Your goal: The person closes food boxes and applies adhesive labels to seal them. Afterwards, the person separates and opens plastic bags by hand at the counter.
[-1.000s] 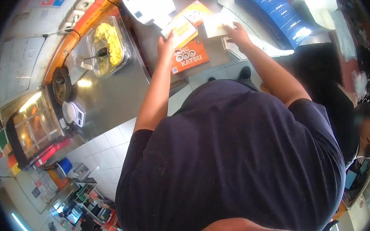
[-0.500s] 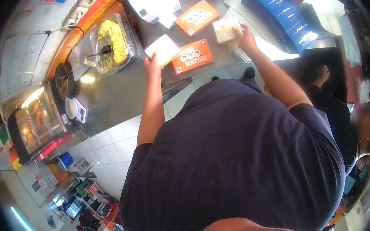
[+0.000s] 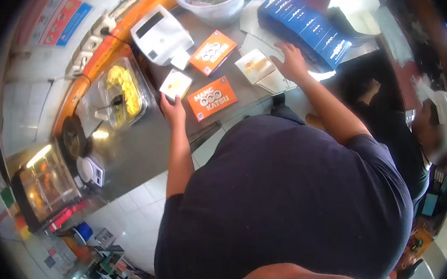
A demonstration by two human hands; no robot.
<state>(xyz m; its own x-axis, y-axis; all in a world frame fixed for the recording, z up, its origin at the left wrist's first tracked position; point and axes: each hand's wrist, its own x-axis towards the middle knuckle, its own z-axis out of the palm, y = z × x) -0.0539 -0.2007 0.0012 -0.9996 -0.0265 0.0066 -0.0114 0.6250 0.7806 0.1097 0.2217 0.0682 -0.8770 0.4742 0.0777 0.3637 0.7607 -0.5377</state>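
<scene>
My left hand (image 3: 173,112) grips the near edge of a small white box (image 3: 174,83) with a printed top, thumb on it. Close to it lie two orange Mang Katsu boxes: one (image 3: 212,97) just to its right, another (image 3: 213,51) farther back. My right hand (image 3: 292,65) is open with fingers apart, beside a pale paper box (image 3: 254,66) with an orange print. That box rests on white folded cardboard (image 3: 276,83) at the counter's edge. Whether the right fingertips touch it, I cannot tell.
A white receipt printer (image 3: 161,36) and a bowl (image 3: 208,7) of bagged greens stand behind. Blue boxes (image 3: 303,28) line the back right. Left are a clear tub (image 3: 141,101) with yellow food and a kitchen scale (image 3: 91,171). A person (image 3: 391,137) stands at the right.
My right hand has let go of the pale box, which now sits on the folded cardboard. My left hand has lowered the white box towards the counter. The view has shifted.
</scene>
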